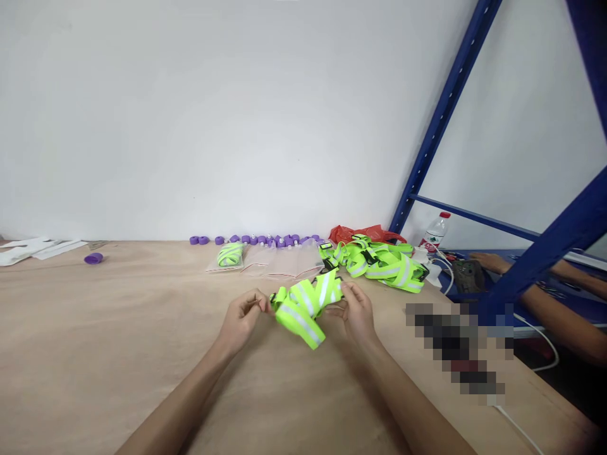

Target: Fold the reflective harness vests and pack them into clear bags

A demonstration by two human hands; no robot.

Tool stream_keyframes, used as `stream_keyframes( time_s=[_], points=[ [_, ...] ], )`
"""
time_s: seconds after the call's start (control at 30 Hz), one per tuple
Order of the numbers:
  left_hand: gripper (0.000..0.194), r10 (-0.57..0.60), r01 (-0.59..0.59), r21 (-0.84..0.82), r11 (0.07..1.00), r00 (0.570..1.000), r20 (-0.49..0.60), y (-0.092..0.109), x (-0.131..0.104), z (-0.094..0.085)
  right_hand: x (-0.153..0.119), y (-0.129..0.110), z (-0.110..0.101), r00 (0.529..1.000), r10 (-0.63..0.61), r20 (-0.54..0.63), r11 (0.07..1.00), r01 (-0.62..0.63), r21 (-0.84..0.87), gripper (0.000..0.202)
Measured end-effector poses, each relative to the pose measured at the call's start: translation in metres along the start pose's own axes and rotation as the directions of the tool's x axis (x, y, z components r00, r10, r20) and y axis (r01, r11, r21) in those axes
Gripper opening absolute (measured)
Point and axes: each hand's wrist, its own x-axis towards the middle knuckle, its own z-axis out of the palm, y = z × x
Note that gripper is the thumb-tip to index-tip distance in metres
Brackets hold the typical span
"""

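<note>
Yellow-green strap (303, 306) stretched between our left hand (241, 321) and right hand (359, 311)

We hold the folded strap with its silver stripes above the worktop (118, 341), fingers of both hands closed on it: the left pinches its near-left end, the right grips its opposite edge. One loop hangs down between our hands.

Just beyond our right hand we see a heap of similar straps (403, 272) with black buckles, and behind that a red bag (353, 234) and a bottle (434, 232) with a red cap. Beyond our left hand lies a packed strap (230, 254) in clear plastic; right of it, flat clear bags (291, 262) overlap. Small purple pieces (203, 240) line up behind these, along the wall (199, 114). Well left of our left hand are a lone purple piece (93, 258) and white sheets (23, 253).

Far right of our right hand, another person's arm (564, 319) shows behind a blue frame (441, 107). Nearer to us on that side, a pixelated patch hides what lies there.
</note>
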Motion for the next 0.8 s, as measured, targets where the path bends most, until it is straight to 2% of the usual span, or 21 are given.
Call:
stream_keyframes(
  time_s=[0.07, 0.13, 0.2, 0.27, 0.33, 0.43, 0.53, 0.63, 0.73, 0.8],
  points=[
    [0.012, 0.011, 0.0, 0.163, 0.987, 0.998, -0.063, 0.002, -0.001, 0.001, 0.002, -0.005, -0.004, 0.995, -0.062, -0.076, 0.998, 0.063, 0.011, 0.043],
    [0.009, 0.115, -0.082, 0.299, 0.951, 0.989, -0.095, 0.004, -0.003, 0.005, 0.0, -0.007, -0.005, 0.994, -0.1, -0.049, 0.995, 0.099, -0.029, 0.042],
    [0.023, 0.243, -0.206, 0.378, 0.902, 0.969, -0.053, 0.007, -0.005, 0.013, -0.006, -0.005, 0.0, 0.994, -0.103, 0.029, 0.991, 0.105, -0.081, 0.043],
    [0.037, 0.279, -0.27, 0.397, 0.877, 0.96, 0.034, 0.01, -0.005, 0.021, -0.014, 0.0, 0.01, 0.99, -0.085, 0.114, 0.99, 0.097, -0.102, 0.044],
    [0.042, 0.213, -0.235, 0.367, 0.9, 0.972, 0.1, 0.012, -0.005, 0.028, -0.021, 0.007, 0.019, 0.979, -0.056, 0.194, 0.994, 0.072, -0.078, 0.045],
    [0.035, 0.043, -0.075, 0.288, 0.955, 0.993, 0.114, 0.012, -0.004, 0.031, -0.026, 0.014, 0.026, 0.965, -0.019, 0.26, 1.0, 0.021, -0.007, 0.044],
    [0.031, -0.093, 0.065, 0.196, 0.979, 0.986, 0.138, 0.011, -0.002, 0.027, -0.024, 0.016, 0.024, 0.975, -0.001, 0.22, 0.999, -0.008, 0.039, 0.044],
    [0.04, -0.19, 0.17, 0.096, 0.981, 0.944, 0.268, 0.011, -0.001, 0.022, -0.02, 0.014, 0.021, 0.989, -0.004, 0.147, 0.998, -0.005, 0.057, 0.043],
    [0.041, -0.204, 0.187, 0.082, 0.979, 0.91, 0.36, 0.013, -0.002, 0.021, -0.017, 0.014, 0.02, 0.994, -0.01, 0.111, 0.998, 0.003, 0.062, 0.044],
    [0.03, -0.211, 0.175, 0.136, 0.975, 0.917, 0.337, 0.014, -0.003, 0.022, -0.017, 0.016, 0.022, 0.995, -0.011, 0.1, 0.998, 0.005, 0.063, 0.046]
  ],
)
